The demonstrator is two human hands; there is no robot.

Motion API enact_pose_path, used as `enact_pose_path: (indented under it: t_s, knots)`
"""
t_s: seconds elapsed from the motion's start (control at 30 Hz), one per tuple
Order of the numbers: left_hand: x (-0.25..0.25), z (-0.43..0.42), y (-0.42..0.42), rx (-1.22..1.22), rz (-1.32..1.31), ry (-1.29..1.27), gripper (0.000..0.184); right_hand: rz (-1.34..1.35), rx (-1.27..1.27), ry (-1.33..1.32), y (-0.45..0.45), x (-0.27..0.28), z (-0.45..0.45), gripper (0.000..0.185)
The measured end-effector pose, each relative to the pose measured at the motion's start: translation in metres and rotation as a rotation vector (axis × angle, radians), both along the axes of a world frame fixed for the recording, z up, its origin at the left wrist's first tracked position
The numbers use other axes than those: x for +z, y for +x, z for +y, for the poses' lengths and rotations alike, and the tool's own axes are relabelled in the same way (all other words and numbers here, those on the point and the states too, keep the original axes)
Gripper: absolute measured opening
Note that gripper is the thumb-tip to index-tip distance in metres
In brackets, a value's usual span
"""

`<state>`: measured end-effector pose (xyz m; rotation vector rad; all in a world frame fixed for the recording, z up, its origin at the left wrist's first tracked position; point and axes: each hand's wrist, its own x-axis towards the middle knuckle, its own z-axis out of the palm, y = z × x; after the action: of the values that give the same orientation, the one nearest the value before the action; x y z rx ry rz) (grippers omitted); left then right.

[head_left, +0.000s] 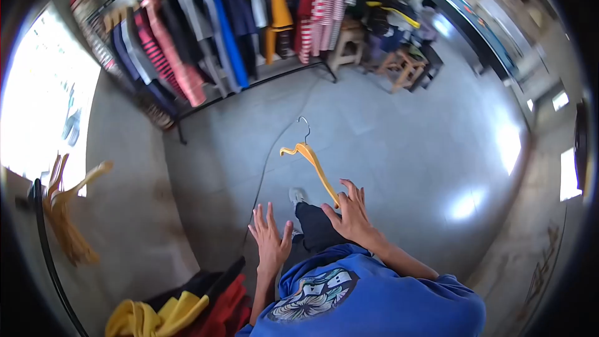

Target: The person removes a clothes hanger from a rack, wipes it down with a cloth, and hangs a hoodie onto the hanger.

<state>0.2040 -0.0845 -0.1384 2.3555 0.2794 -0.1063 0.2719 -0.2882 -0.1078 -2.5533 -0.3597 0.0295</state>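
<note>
A wooden clothes hanger (315, 161) with a metal hook is held out in front of me, its hook pointing up and away. My right hand (354, 217) grips the hanger's near end between thumb and fingers. My left hand (271, 237) is held up in front of my body with its fingers spread, and nothing is in it. Below and left of that hand lies a pile of clothes, with a yellow garment (156, 315) and a red garment (228, 309) showing.
A rack of hanging shirts (228, 25) stands along the far wall. Several wooden hangers (65, 218) hang on a black rail at left. Stools (402, 65), one heaped with clothes, stand beyond. A cable (267, 159) crosses the floor. A pool table (477, 25) is at the far right.
</note>
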Motion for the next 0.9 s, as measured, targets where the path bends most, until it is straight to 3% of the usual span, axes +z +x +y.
enact_pose_path:
  t_s: [0.4,0.7,0.9]
  knots:
    - [-0.004,-0.087,0.072,-0.405,0.009,-0.011,0.071,-0.011,-0.454,0.089,-0.025,-0.015,-0.115,0.034]
    - [0.002,-0.237,0.162,-0.684,-0.034,0.027,0.073,-0.055,-0.661,0.222,0.001,-0.022,-0.236,0.033]
    - [0.016,-0.33,0.233,-0.739,-0.12,0.044,0.073,-0.098,-0.718,0.221,0.055,-0.015,-0.309,0.031]
